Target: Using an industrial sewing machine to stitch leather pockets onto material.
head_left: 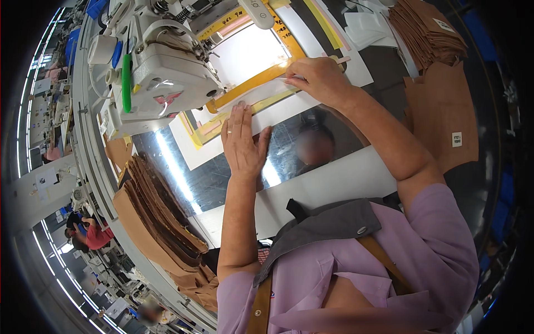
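At orange frame's (250, 87) 6 o'clock, L hand (245, 140) lies flat, gripping nothing, on white board (356, 73), prob. steadying it. At 4 o'clock, R hand (321, 80) curls in; can't tell if gripping.

Smooth plastic frame (250, 85), glossy metal tabletop (285, 149)

Head view: left one of two fisheye cameras worn on your head, looking steeply down onto the work surface (214, 175). Your purple shirt (439, 234) fills the near edge; your left hand (243, 142) and right hand (320, 79) lie mid-field, at close range. Sewing machine (167, 78) at far left, cut by the border. Workshop (47, 119) bends along the left rim, well apart.
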Tool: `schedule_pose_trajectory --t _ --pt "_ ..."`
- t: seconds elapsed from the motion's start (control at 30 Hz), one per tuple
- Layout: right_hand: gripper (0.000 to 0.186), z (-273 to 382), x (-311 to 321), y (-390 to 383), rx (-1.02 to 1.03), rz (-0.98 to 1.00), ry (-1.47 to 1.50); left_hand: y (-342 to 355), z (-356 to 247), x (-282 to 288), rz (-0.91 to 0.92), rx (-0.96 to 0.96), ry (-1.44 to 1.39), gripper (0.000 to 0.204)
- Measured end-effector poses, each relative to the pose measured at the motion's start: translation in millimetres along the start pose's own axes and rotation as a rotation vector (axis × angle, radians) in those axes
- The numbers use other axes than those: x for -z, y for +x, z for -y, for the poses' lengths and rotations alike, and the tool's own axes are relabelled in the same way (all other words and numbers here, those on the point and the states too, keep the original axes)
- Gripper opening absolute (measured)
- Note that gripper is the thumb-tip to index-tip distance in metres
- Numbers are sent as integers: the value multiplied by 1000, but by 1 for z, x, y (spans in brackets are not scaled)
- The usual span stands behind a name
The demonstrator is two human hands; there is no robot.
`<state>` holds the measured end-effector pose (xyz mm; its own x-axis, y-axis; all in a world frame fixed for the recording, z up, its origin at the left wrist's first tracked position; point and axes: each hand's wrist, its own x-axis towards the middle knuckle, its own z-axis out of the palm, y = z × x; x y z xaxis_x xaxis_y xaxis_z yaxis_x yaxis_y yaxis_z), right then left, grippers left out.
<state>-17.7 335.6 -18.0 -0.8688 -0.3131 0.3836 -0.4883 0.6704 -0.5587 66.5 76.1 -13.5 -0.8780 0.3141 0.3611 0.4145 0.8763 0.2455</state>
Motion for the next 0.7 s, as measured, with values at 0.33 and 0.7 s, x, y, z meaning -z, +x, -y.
schedule_pose_trajectory --t 0.33,0.7 --pt "28 30 15 -25 287 -151 -276 0 -1 -4 122 117 57 78" --pt "78 28 4 -50 216 314 -304 5 -2 -4 153 33 9 77"
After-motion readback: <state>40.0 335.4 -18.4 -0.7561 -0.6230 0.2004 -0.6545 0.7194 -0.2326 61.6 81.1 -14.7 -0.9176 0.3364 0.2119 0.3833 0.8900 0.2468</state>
